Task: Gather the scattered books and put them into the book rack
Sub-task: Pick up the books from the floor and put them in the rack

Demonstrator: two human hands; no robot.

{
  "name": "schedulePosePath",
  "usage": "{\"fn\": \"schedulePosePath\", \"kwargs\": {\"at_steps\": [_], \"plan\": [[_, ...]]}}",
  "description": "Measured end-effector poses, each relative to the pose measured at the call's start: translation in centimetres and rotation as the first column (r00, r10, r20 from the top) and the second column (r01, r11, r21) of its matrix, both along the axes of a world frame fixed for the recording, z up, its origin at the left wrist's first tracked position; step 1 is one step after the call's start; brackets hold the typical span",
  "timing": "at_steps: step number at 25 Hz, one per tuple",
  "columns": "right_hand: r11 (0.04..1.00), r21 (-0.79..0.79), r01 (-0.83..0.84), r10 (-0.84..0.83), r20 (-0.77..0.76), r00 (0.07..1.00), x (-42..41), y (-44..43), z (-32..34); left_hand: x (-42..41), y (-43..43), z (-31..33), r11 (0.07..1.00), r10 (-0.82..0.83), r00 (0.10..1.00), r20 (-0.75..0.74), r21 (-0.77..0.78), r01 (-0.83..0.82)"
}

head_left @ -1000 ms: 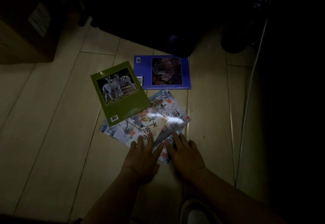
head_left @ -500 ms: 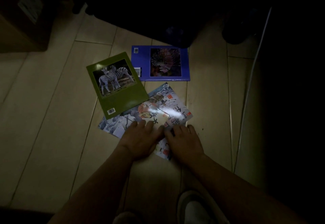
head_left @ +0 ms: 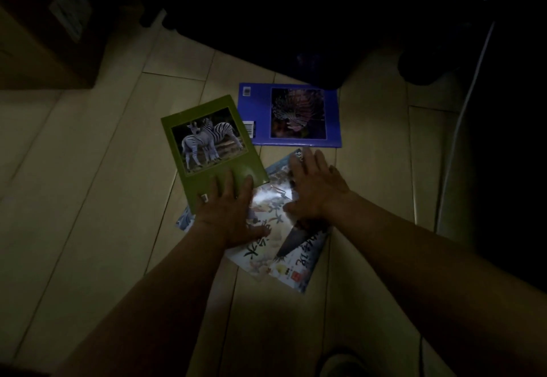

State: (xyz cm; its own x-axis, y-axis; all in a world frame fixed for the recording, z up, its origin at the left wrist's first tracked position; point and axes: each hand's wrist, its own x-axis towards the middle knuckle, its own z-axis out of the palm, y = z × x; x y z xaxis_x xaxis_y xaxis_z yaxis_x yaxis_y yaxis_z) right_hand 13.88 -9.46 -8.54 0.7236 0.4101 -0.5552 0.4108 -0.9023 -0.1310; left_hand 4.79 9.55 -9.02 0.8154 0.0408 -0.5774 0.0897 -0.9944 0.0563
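Note:
Several thin books lie on a dim wooden floor. A green book with a zebra picture (head_left: 207, 142) overlaps glossy illustrated books (head_left: 266, 246) with Chinese writing. A blue book with a lionfish picture (head_left: 291, 114) lies just beyond them. My left hand (head_left: 229, 208) rests flat with straight fingers on the green book's near corner and the illustrated book. My right hand (head_left: 313, 187) lies flat on the illustrated books, fingers reaching towards the blue book. No book rack is in view.
A cardboard box (head_left: 50, 33) stands at the far left. Dark furniture (head_left: 296, 21) looms behind the books, and a dark wall with a pale cable (head_left: 470, 86) runs down the right. A shoe (head_left: 343, 362) shows at the bottom edge.
Both hands have slid forward over the illustrated books: the left onto the green book's corner, the right up towards the blue book. The camera has moved closer.

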Motion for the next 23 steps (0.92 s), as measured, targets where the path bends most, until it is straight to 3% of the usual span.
{"fn": "schedulePosePath", "kwargs": {"at_steps": [4,10,16,23], "plan": [[0.992,-0.099,-0.080,0.076,-0.048,0.996,3.0,0.2,0.5,0.1,0.0,-0.1,1.000,-0.018,1.000,0.006,0.004,0.018],[0.989,-0.106,-0.104,0.093,-0.106,0.990,3.3,-0.4,-0.1,-0.3,0.2,-0.3,0.999,-0.053,0.998,0.037,0.011,0.053],[0.997,-0.066,-0.034,0.032,-0.026,0.999,-1.8,-1.4,0.5,-1.9,-0.5,0.3,0.987,-0.158,0.984,0.083,0.050,0.154],[0.994,-0.101,-0.037,0.043,0.062,0.997,-8.0,-3.8,1.1,-4.4,-2.9,1.1,0.910,-0.407,0.910,0.081,0.125,0.395]]}}
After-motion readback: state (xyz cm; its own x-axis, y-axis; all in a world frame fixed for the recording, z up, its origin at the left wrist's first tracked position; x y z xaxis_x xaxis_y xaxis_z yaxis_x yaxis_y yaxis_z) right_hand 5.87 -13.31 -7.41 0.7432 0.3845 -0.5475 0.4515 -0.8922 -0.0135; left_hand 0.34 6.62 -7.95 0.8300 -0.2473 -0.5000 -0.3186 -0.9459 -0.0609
